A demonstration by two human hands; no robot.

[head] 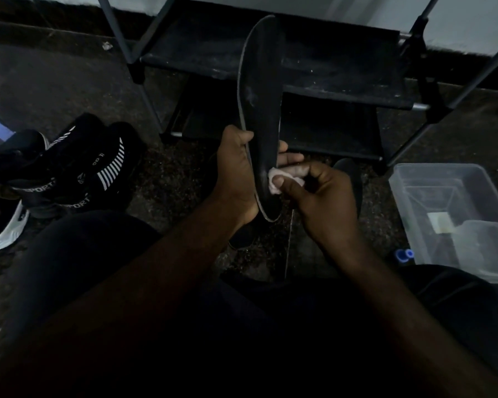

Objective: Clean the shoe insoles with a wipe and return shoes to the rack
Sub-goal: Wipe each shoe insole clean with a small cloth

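L hand grips the heel end of the insole; R hand pinches a wipe w/ thumb against its dark face, centre of the head view. The insole stands near upright, toe up, in front of the rack. Step: wiping, heel area. Next, prob. drag the wipe toward the toe, L grip firm. Shoes lie mid-left.
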